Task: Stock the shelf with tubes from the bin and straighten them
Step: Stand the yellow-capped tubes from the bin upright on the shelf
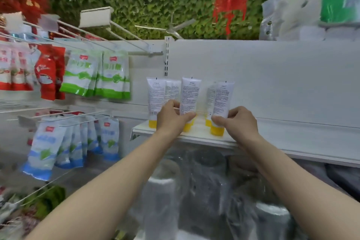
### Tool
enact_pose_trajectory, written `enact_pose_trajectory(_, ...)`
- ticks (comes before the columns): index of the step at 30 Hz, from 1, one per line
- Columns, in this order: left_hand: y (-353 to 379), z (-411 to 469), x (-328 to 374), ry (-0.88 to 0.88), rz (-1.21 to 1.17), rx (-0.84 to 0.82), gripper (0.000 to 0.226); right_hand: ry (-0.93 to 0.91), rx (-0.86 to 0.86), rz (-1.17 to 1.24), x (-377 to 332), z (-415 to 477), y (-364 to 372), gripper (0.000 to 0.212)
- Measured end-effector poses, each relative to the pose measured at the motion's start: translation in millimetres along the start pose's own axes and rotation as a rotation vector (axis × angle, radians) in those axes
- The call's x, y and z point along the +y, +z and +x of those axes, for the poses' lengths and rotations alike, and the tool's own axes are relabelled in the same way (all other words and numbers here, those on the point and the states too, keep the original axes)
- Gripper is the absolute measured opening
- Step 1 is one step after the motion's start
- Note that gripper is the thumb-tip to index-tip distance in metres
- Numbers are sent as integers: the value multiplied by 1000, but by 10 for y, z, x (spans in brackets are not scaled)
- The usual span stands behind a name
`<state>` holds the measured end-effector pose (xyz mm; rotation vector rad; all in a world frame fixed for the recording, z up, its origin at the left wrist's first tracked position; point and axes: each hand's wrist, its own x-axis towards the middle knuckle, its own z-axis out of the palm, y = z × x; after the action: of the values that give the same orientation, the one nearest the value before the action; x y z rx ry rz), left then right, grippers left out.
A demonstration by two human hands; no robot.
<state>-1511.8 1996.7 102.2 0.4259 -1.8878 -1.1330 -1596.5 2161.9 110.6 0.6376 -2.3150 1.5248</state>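
Fingers clamped, the left hand [171, 118] holds the middle tube [190, 95], the right hand [238, 121] the right-end tube [222, 99], upright on the shelf [292, 138]; labels unreadable.

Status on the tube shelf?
Left hand grips middle tube; right hand grips right front tube. Both upright, caps down on shelf. More tubes close behind, none blocking.
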Motion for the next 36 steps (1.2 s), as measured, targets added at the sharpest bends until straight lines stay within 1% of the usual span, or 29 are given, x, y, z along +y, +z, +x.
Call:
enact_pose_trajectory(3,-25,53,-79,14,-26,-52,38,44,50,-20,-58,-76,43,45)
enact_pose_trajectory(7,-21,97,-134,21,-22,-99,41,56,94,-62,-118,-129,139,43)
enact_pose_trajectory(11,-24,104,-107,30,41,-118,36,55,115,-98,-132,-130,213,41)
enact_pose_trajectory(14,-23,109,-101,35,78,-118,37,54,123,-108,-110,-143,232,42)
enact_pose_trajectory(19,4,118,-155,44,90,-99,49,51,81,-216,-105,-174,219,41)
enact_pose_trajectory(22,5,99,-154,60,93,-87,50,48,79,-232,-115,-183,209,39)
enact_pose_trajectory(26,4,99,-163,67,95,-84,51,51,92,-243,-108,-187,220,43)
enact_pose_trajectory(36,35,98,-191,73,87,-77,52,63,90,-233,-85,-192,228,44)
